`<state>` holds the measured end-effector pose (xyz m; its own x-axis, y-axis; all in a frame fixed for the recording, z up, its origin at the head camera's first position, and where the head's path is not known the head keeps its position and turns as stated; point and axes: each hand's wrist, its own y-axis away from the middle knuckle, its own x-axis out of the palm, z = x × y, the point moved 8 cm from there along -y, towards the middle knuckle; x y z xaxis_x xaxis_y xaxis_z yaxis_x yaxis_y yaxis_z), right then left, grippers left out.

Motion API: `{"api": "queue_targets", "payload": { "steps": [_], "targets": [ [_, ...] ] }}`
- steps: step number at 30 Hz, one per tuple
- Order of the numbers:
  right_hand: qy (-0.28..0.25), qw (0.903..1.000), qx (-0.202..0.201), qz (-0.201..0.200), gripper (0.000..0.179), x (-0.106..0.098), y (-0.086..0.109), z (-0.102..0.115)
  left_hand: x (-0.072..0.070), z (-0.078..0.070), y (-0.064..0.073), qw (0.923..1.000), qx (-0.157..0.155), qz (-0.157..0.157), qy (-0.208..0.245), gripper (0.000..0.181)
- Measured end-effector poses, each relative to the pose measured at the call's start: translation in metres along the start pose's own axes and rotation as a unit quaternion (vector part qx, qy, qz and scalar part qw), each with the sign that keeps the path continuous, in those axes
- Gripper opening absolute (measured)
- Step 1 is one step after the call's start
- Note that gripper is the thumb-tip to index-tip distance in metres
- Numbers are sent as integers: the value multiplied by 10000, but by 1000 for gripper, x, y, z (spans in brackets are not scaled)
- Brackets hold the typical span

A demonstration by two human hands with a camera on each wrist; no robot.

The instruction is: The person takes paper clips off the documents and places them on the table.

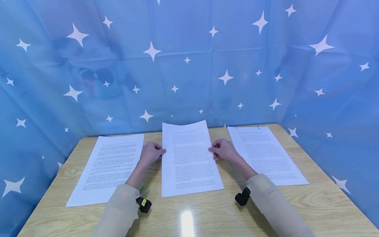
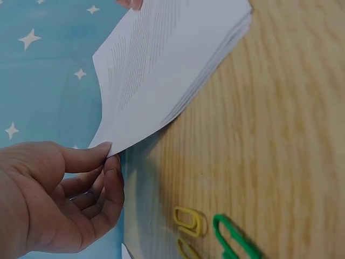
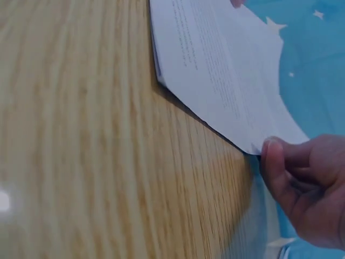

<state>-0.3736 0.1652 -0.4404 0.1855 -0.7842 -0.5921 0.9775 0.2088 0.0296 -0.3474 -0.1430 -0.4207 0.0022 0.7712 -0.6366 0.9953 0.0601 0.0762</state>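
Note:
A stack of printed paper sheets (image 1: 189, 161) is in the middle of the table, its far end raised and its near end low at the tabletop. My left hand (image 1: 152, 152) pinches the stack's left edge between thumb and fingers, which the left wrist view shows closely. On the opposite edge, my right hand (image 1: 223, 149) pinches the paper the same way. Several sheet edges show along the side of the stack (image 2: 207, 70) in the left wrist view. Near my left wrist lie a green paper clip (image 2: 234, 237) and yellow paper clips (image 2: 188, 221).
Another printed paper stack (image 1: 109, 169) lies at the left. At the right lies a third stack (image 1: 266, 158), with a red clip (image 1: 236, 128) and a dark clip (image 1: 258, 127) on its far edge. A blue starred curtain (image 1: 189, 72) hangs behind the wooden table (image 1: 334, 200).

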Motion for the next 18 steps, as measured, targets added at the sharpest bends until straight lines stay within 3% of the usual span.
{"api": "queue_targets", "payload": {
  "steps": [9, 18],
  "targets": [
    [193, 9998, 100, 18, 14, 3, -4, -2, 6, 9, -10, 9997, -165, 120, -107, 17],
    [389, 9992, 54, 20, 15, 1, -3, -1, 8, 10, -10, 9994, -161, 265, -134, 19]
  ]
}}
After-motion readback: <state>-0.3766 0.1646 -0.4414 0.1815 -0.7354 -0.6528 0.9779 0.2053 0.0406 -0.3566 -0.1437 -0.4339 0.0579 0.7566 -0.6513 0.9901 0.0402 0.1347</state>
